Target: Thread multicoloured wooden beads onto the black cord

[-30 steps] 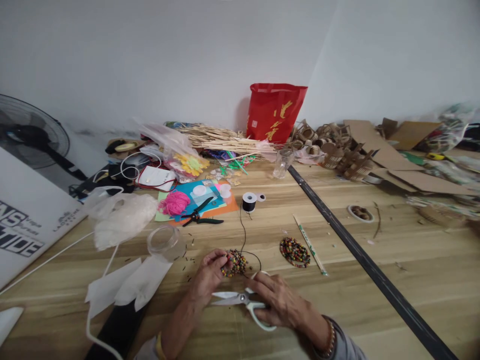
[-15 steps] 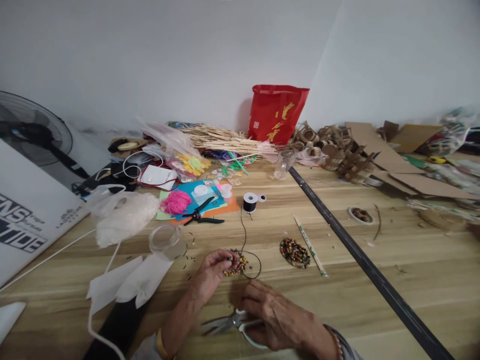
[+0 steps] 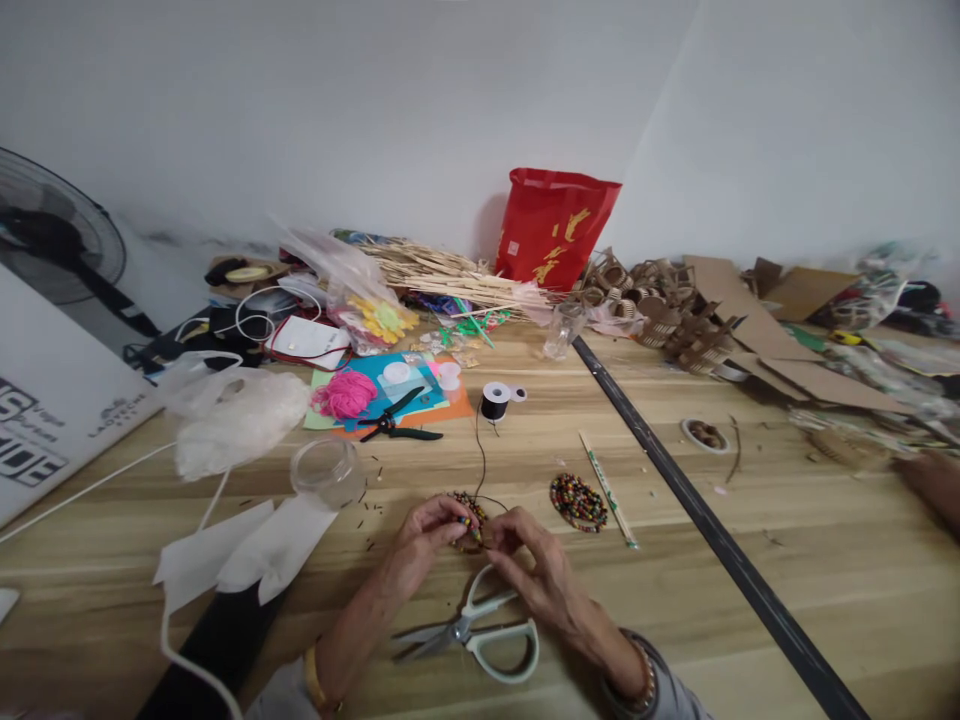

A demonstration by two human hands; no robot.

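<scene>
- Pale wall [image 3: 390, 100] at the back; below it, a wood-grain table [image 3: 675, 620] crossed on the right by a long dark strip [image 3: 739, 560].
- Left hand [image 3: 420, 540]: closed on a few multicolored beads [image 3: 472, 532], pinched between thumb and fingertips at the near middle of the table.
- Beside and behind those fingertips, a bead cluster [image 3: 469, 505], partly hidden by them.
- Right hand [image 3: 549, 572]: fingers curled, thumb drawn in close, tips just right of the pinched beads; impossible to tell whether gripping anything.
- Black cord [image 3: 483, 460] running from a white-ended spool [image 3: 495, 402] down toward both hands, then lost near the right fingers.
- Nearer than the hands, scissors [image 3: 457, 632] lying with blades a little parted, tips to the left, pale handles just below the right hand.
- Right of the hands, a coil of small strung beads [image 3: 577, 503], with a slender wrapped stick [image 3: 609, 492] alongside; past the strip, a small white dish [image 3: 705, 435] of brown pieces.
- On the left, a clear jar [image 3: 324, 475]; farther back, dark-handled cutters [image 3: 397, 420] on colored sheets [image 3: 457, 405], near pink yarn [image 3: 345, 395].
- Against the wall, a red bag [image 3: 559, 230] between pale strips [image 3: 442, 275] and small woven pieces [image 3: 630, 285].
- At the right edge, part of another person's arm [image 3: 930, 485].
</scene>
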